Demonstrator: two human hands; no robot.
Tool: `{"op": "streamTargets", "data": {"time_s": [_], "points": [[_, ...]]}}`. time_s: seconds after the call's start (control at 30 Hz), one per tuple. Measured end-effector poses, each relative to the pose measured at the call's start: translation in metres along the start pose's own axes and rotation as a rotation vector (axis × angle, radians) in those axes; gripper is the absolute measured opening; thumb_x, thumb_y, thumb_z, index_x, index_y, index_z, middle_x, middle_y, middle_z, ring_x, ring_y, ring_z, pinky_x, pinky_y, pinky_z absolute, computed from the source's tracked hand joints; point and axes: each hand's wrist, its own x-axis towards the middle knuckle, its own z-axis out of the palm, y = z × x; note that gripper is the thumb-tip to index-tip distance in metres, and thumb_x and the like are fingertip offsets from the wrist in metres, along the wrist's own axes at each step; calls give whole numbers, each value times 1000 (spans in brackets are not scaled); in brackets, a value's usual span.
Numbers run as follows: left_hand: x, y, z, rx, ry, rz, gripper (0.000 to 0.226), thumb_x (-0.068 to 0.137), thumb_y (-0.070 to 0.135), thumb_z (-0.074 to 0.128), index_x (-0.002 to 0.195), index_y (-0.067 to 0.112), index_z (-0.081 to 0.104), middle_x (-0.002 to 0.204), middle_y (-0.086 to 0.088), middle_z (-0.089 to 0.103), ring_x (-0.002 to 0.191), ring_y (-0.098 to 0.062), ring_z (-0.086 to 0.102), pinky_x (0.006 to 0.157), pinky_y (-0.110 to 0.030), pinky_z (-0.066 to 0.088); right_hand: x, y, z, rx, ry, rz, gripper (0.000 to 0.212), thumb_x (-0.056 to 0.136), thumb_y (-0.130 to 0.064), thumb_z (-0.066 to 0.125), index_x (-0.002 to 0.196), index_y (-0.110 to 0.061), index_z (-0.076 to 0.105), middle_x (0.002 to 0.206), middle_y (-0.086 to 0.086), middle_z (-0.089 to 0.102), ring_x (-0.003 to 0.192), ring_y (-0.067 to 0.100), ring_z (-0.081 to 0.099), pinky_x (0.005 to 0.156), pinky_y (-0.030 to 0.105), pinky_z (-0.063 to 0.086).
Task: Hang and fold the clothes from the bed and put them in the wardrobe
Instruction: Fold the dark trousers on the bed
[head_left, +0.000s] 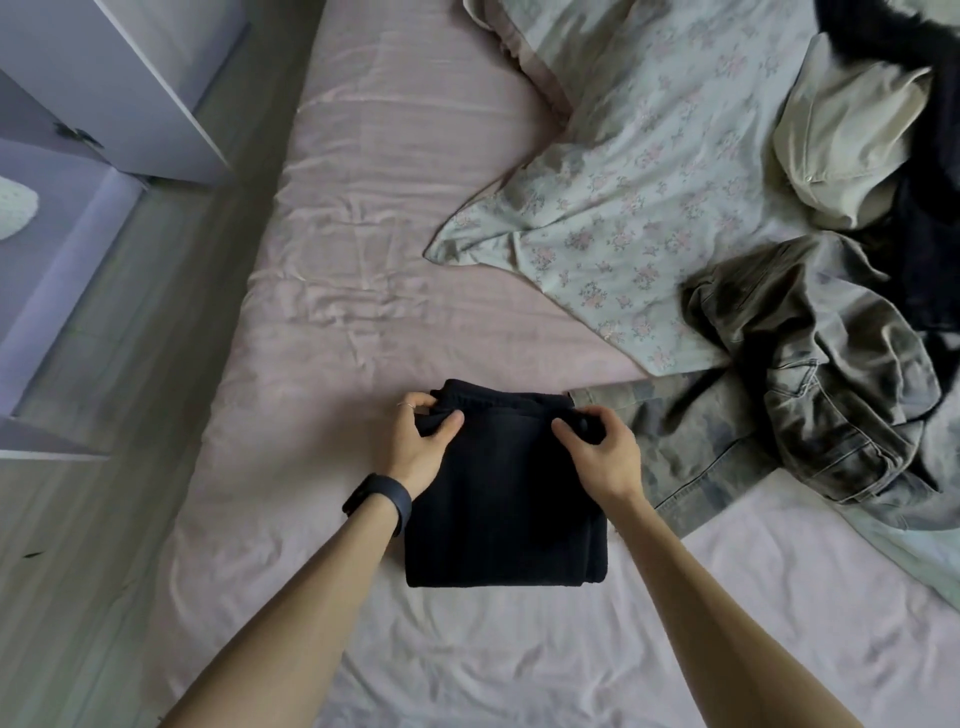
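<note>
Hands are working at the far edge of a folded black fabric garment (498, 493), which is lying flat on the pale pink bed sheet (363, 208) near the middle of the bed. The left hand (423, 441), with a black band (382, 501) on its wrist and a thin ring on one finger, is pinching the far left corner of the garment between thumb and curled fingers. The right hand (597, 441) is pinching the far right corner in the same way. Just beside the garment on the right, faded grey-green denim jeans (779, 405) are lying crumpled. Behind them a light green floral duvet (649, 182) is spreading over the bed, and beige and dark clothes (841, 156) are piling at the far right. At the left, a white wardrobe (78, 104) is standing with its door open beside the bed.
</note>
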Motion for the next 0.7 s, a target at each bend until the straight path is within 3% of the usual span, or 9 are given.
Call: {"op": "streamTargets", "data": {"time_s": [0.07,0.13,0.2,0.3,0.37,0.47,0.53,0.6,0.7], "points": [[12,-5,5,125,47,-30,32,95,35,65,114,14,50,99,6,56,77,-1,52,54,-9,39,9,-1,10,-95,57,-45,24,87,-46,74,102,-33,60,93,-19,65,93,6,63,81,21,44],[22,-12,14,166,74,-57,34,95,43,63,111,17,47,90,9,56,77,-11,58,51,-15,37,21,2,18,-172,85,-101,26,91,-49,69,106,-31,58,104,-12,64,98,9,59,81,22,40],[27,-15,23,42,120,-72,38,95,41,63,114,14,44,97,4,55,93,-22,60,62,-13,42,32,5,25,-249,121,-151,30,93,-50,64,113,-29,56,114,-8,61,104,14,59,81,27,40],[17,-21,30,-25,180,-85,69,88,59,62,135,16,36,122,2,49,111,-18,53,93,-33,47,35,8,30,-300,161,-28,52,91,-65,55,125,-27,44,130,-3,58,111,27,60,79,38,41],[-3,-31,33,31,139,-154,83,77,77,59,135,22,38,121,9,52,105,-12,55,90,-32,47,26,13,29,-339,159,103,70,87,-77,45,125,-19,42,134,6,57,118,36,56,85,45,43],[-25,-43,34,71,59,-181,71,76,70,67,123,22,44,116,4,61,95,-12,63,77,-28,51,-8,22,29,-325,79,140,94,83,-86,25,137,-11,43,143,13,50,131,38,45,105,52,38],[-20,-40,34,154,82,-166,72,84,62,66,135,17,41,125,-4,58,102,-21,63,81,-32,52,-32,25,31,-292,26,143,99,80,-89,24,147,-16,38,147,12,45,135,36,43,111,52,35],[-8,-33,36,233,102,-153,77,89,60,60,147,18,33,134,-9,54,114,-30,60,92,-39,51,-41,26,38,-312,-6,147,96,82,-86,30,153,-22,29,152,11,39,137,35,42,111,53,36],[1,-27,44,277,111,-115,77,91,61,54,153,32,19,136,-11,52,115,-35,59,94,-45,51,-31,21,49,-393,16,124,88,91,-77,31,159,-26,11,154,13,35,132,37,48,100,52,42]]}}
